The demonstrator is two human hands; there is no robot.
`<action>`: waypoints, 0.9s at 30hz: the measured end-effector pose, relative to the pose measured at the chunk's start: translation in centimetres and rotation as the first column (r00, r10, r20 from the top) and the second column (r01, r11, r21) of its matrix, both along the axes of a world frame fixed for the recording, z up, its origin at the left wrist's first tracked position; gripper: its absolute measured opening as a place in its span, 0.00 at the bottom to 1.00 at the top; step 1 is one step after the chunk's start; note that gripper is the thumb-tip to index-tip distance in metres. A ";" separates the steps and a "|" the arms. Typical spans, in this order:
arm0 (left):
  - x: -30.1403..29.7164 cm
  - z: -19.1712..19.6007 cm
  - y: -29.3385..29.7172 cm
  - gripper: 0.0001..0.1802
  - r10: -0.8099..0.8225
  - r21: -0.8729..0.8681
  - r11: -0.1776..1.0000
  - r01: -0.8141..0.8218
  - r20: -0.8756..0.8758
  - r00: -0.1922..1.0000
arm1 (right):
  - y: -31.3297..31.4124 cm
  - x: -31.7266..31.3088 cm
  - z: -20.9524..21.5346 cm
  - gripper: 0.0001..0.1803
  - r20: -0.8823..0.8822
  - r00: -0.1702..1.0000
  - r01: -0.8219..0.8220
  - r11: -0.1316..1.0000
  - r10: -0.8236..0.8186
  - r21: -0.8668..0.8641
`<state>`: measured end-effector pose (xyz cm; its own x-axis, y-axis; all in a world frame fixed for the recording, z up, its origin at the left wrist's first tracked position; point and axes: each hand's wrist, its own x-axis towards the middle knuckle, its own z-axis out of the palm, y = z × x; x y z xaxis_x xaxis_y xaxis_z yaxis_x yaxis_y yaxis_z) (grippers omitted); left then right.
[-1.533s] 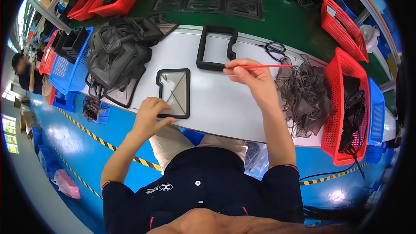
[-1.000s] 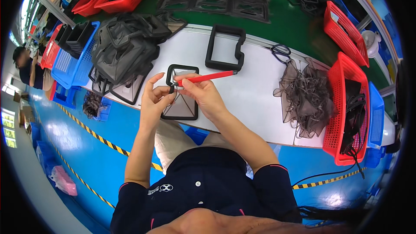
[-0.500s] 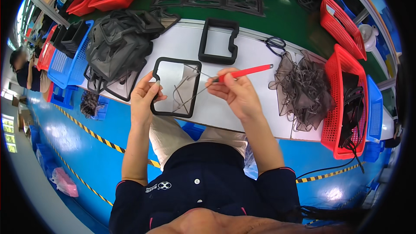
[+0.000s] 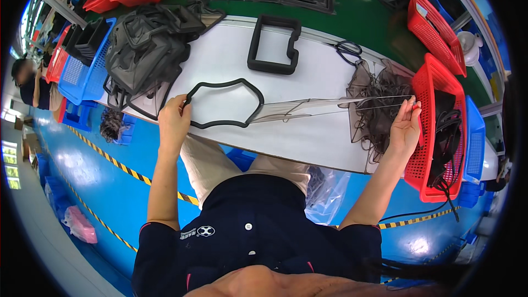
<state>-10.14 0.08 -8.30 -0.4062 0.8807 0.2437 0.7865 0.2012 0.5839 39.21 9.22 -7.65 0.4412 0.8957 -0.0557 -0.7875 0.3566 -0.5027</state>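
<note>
Black frame [image 4: 246, 125], drawn to a blunt point on its right, is over the white table [image 4: 324, 140], its left side clamped in the fingers of the left hand [image 4: 173, 122]. Taut grey mesh [image 4: 283, 110] stretches from it to the right hand [image 4: 405, 125], whose fingers pinch its far end beside a red-handled tool [image 4: 421, 131].
</note>
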 end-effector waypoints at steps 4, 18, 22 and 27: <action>-1.6 0.5 0.1 0.11 0.076 -0.021 0.997 -0.073 0.333 0.940 | -0.3 -2.8 0.2 0.12 0.183 0.983 0.008 0.998 -0.020 0.067; 1.3 3.4 0.2 0.24 0.024 -0.105 0.993 -0.046 -0.203 0.979 | -2.1 -12.2 3.8 0.06 0.888 -0.365 0.029 0.956 0.282 -0.291; 3.9 4.0 2.7 0.24 -0.436 0.041 0.875 0.483 -0.367 0.822 | -0.8 -16.7 3.8 0.07 0.961 -0.207 -0.487 0.833 0.181 -0.262; 6.2 2.6 5.8 0.15 -0.726 -0.178 0.669 0.721 -0.362 0.585 | 0.3 -20.5 1.7 0.08 0.864 -0.461 -0.638 0.601 0.203 -0.481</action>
<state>-3.97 5.84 -5.71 0.4884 0.8461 0.2136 0.8217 -0.5283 0.2139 18.75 9.55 -5.93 -0.7407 0.6705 -0.0417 0.4451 0.4433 -0.7781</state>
